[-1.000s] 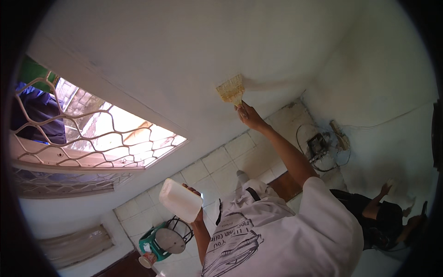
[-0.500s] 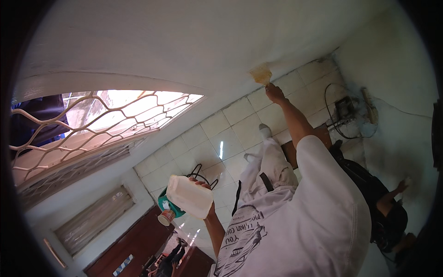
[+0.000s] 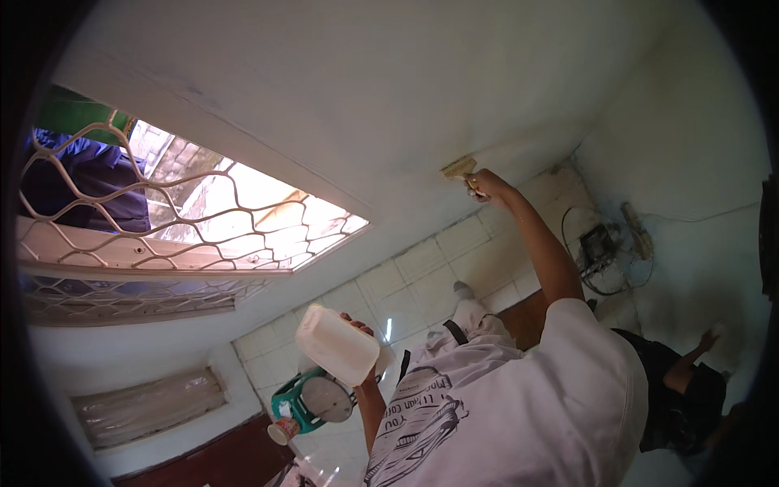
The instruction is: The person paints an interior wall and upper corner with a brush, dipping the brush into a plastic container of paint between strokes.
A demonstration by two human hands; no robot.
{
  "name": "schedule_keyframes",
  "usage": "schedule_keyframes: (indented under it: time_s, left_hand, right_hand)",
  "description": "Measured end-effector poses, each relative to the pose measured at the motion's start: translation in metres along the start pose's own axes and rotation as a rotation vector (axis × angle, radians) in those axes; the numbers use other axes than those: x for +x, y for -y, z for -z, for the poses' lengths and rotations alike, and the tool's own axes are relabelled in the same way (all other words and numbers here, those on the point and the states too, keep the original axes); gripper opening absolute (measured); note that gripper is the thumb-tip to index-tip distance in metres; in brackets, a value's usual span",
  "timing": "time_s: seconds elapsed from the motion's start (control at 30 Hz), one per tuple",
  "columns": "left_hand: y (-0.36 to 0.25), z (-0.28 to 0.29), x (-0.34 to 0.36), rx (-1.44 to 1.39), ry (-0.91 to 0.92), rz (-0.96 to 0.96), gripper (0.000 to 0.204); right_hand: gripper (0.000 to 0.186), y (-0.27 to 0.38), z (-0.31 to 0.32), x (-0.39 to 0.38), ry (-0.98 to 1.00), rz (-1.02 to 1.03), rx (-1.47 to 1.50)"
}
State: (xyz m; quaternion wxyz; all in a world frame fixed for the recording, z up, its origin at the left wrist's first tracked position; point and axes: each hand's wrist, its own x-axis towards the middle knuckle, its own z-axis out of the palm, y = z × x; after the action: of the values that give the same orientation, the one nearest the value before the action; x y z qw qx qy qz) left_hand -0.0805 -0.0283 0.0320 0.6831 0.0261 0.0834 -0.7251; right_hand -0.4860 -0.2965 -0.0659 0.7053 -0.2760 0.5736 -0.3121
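In my raised right hand (image 3: 490,187) is a yellowish putty knife (image 3: 458,168), its wide flat blade against or very near the white wall (image 3: 389,130). The fingers are wrapped round its handle. My left hand (image 3: 357,325) grips a white plastic container (image 3: 337,347) in front of my body, lower and to the left. The fingertips show along the container's far edge; the rest of the hand is behind it. What is inside the container cannot be made out.
A window with a wavy metal grille (image 3: 187,219) opens at the left. A green stool (image 3: 296,406) with a paper cup (image 3: 283,430) stands below the container. Cables and a dark box (image 3: 599,243) are by the right wall. Another person (image 3: 690,381) is at the lower right.
My right hand has moved down along the wall with the putty knife, whose blade now appears more edge-on. The view has shifted, showing more of the window and stool. My left hand keeps the container.
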Motion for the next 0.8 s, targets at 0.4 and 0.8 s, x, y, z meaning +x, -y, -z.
schedule_keyframes:
  time_s: [0.4, 0.8]
  left_hand:
    - [0.021, 0.020, 0.096, 0.126, 0.189, 0.246, 0.052]
    - [-0.005, 0.021, 0.074, 0.173, 0.204, 0.198, 0.055]
  right_hand:
    - [0.037, 0.277, -0.087, -0.301, 0.094, 0.705, -0.224]
    - [0.047, 0.213, -0.079, -0.219, -0.087, 0.742, -0.475]
